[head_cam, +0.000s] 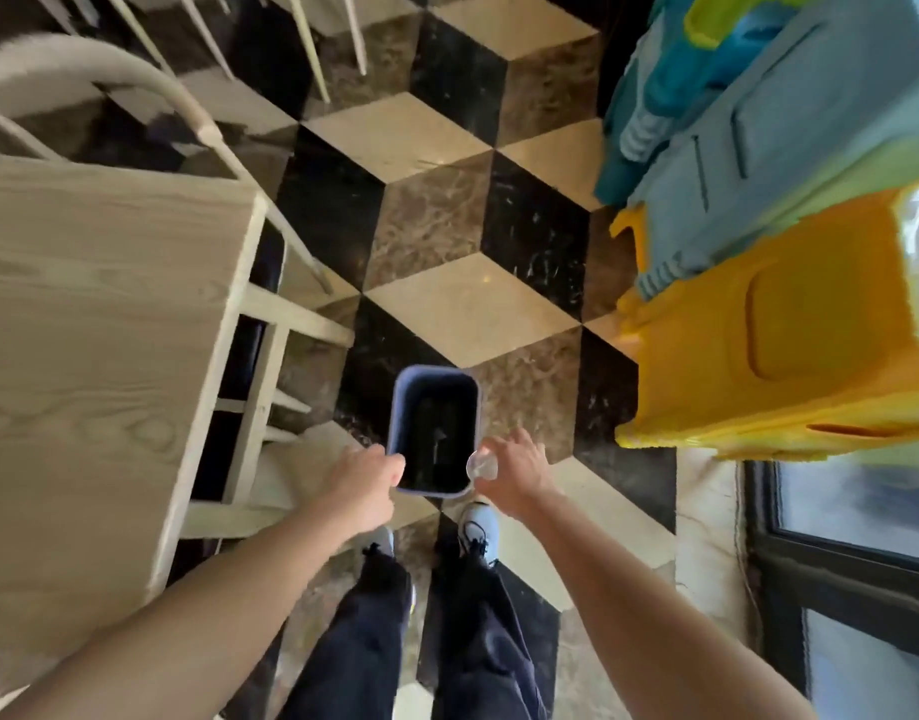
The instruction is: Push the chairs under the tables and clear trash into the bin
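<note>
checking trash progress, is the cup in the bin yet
Not yet: the right hand holds the cup at the rim of the bin.

Blue-grey rectangular bin [396, 407] stands upright, top open, interior dark; clear plastic cup [482, 466] sits at its near right rim corner; pale wooden chair [270, 356], dark seat, is tucked partly under light wood-grain table [109, 330].

Single view: head-worn wide-angle camera, facing forward and steeply down onto the checkered floor [436, 148]. Wearer's own legs [374, 641] enter at 6 o'clock. Lens looks straight into the bin [393, 423], just below frame centre. The desk [83, 330] fills 9 o'clock. Straight edges bow toward frame borders.
</note>
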A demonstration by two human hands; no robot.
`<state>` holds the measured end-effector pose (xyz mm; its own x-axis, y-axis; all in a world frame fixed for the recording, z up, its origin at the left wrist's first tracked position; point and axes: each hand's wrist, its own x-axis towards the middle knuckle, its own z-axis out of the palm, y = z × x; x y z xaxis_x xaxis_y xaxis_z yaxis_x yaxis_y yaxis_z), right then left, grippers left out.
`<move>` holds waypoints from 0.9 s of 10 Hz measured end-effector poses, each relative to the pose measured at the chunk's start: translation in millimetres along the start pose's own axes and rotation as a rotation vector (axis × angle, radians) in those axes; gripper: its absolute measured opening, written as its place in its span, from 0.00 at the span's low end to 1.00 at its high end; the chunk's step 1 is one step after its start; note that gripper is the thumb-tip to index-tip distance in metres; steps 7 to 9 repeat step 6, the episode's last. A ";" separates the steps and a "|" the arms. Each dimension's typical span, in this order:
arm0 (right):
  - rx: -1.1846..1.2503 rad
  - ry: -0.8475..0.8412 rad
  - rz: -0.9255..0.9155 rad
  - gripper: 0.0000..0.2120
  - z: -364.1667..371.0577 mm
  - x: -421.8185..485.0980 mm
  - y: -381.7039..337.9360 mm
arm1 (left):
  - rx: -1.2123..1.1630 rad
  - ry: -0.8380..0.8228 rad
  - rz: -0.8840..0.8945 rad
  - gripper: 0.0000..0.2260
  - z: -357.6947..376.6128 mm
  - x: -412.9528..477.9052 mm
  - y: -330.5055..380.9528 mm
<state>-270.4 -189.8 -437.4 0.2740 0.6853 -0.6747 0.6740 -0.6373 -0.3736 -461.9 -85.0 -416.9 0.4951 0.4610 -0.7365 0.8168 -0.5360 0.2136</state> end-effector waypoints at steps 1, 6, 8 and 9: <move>0.004 -0.031 0.019 0.15 21.5 42.5 10.5 | -0.058 -0.015 -0.032 0.14 16.3 44.4 -5.2; 0.073 -0.050 0.033 0.23 119.1 168.1 27.8 | -0.265 0.035 -0.128 0.31 73.2 219.3 -33.8; 0.073 -0.050 0.033 0.23 119.1 168.1 27.8 | -0.265 0.035 -0.128 0.31 73.2 219.3 -33.8; 0.073 -0.050 0.033 0.23 119.1 168.1 27.8 | -0.265 0.035 -0.128 0.31 73.2 219.3 -33.8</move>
